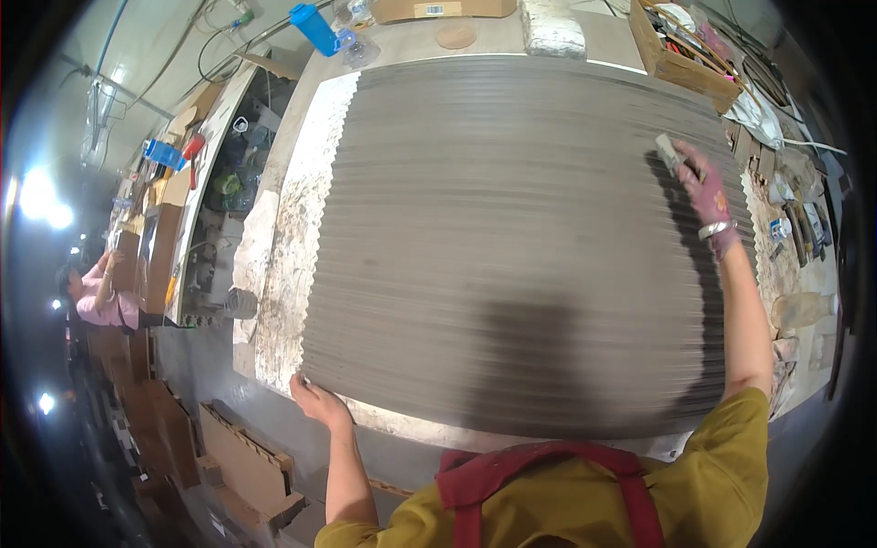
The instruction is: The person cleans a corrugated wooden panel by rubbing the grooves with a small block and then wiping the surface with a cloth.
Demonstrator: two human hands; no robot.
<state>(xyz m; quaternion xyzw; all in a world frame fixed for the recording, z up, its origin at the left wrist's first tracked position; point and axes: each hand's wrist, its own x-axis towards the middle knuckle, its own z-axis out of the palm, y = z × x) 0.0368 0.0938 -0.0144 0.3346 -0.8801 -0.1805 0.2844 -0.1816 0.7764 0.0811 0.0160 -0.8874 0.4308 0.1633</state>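
Observation:
A large grey-brown panel (pixel 512 228) with parallel ribs and scalloped side edges lies across the worktable. My right hand (pixel 703 190), in a dusty pink glove with a pale band at the wrist, is over the panel's right side. Its fingers are closed round a small pale block (pixel 670 153), whose exact kind I cannot make out. My bare left hand (pixel 318 402) grips the panel's near left corner, its fingertips at the edge. Shadows of my right arm and my head fall across the ribs.
White stained sheeting (pixel 290 247) shows along the table's left side. A blue bottle (pixel 313 29), a round disc (pixel 456 36), a folded white cloth (pixel 553 29) and a wooden tool box (pixel 690 64) line the far edge. Further left, a person (pixel 105 292) handles a carton.

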